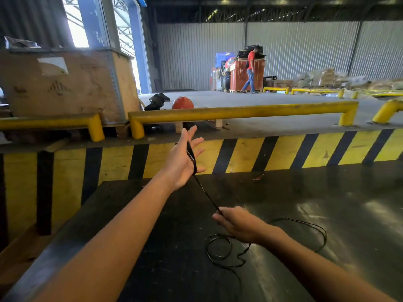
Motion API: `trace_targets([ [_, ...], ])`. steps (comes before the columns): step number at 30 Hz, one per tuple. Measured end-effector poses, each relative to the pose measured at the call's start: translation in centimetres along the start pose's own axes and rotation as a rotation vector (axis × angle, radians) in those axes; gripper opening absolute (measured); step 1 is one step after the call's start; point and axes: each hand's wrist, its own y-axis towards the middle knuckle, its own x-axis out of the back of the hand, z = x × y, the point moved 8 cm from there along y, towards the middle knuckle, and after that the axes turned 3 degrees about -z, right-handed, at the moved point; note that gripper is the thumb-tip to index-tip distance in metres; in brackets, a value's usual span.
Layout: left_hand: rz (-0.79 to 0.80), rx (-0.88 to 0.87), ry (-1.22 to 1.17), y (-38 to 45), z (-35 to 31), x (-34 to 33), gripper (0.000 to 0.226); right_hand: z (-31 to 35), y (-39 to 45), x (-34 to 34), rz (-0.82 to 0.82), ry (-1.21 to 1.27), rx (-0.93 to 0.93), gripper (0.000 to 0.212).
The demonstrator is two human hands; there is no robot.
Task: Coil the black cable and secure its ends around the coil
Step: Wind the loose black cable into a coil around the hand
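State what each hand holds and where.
Both hold the black cable: the left hand has it looped across its open palm; the right hand pinches it further along, the rest lying slack.

Black cable; yellow-black striped curb; yellow rail.

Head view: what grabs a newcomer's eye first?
The thin black cable stretched taut at centre frame, looped over the open left hand and pinched lower down by the right hand. Its slack lies in loose curls on the dark glossy table near the right wrist. Behind, the yellow-and-black striped barrier and yellow steel guard rail cross the frame.
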Motion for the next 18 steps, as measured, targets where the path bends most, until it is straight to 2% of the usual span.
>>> trace_targets([
  [2, -0.050, 0.061, 0.184, -0.1, 1.7, 2.5, 0.053, -0.2, 0.2, 2.4, -0.016, -0.039, 0.037, 0.035],
  [4, 0.038, 0.259, 0.440, -0.7, 4.9, 4.0, 0.054, -0.3, 0.8, 5.5, -0.042, -0.120, 0.075, 0.032],
  [7, 0.306, 0.636, 0.652, -3.8, 10.2, 3.7, 0.053, 0.2, 2.4, 10.2, -0.087, -0.273, 0.138, 0.029],
  [9, 0.542, 0.766, 0.559, -6.0, 11.7, 0.9, 0.054, 0.6, 3.3, 12.9, -0.183, -0.373, 0.148, 0.035],
  [11, 0.715, 0.751, 0.317, -7.1, 11.1, -2.4, 0.054, 0.4, 3.7, 14.8, -0.324, -0.406, 0.108, 0.038],
  [13, 0.765, 0.641, 0.023, -7.1, 9.0, -4.8, 0.050, -0.7, 3.2, 14.5, -0.425, -0.294, 0.028, 0.037],
  [16, 0.619, 0.395, -0.314, -4.8, 4.9, -5.9, 0.049, -1.9, 2.1, 8.6, -0.330, -0.193, -0.046, 0.029],
  [18, 0.431, 0.254, -0.377, -2.8, 3.6, -5.2, 0.048, -1.6, 0.9, 3.8, -0.259, -0.144, -0.076, 0.031],
])
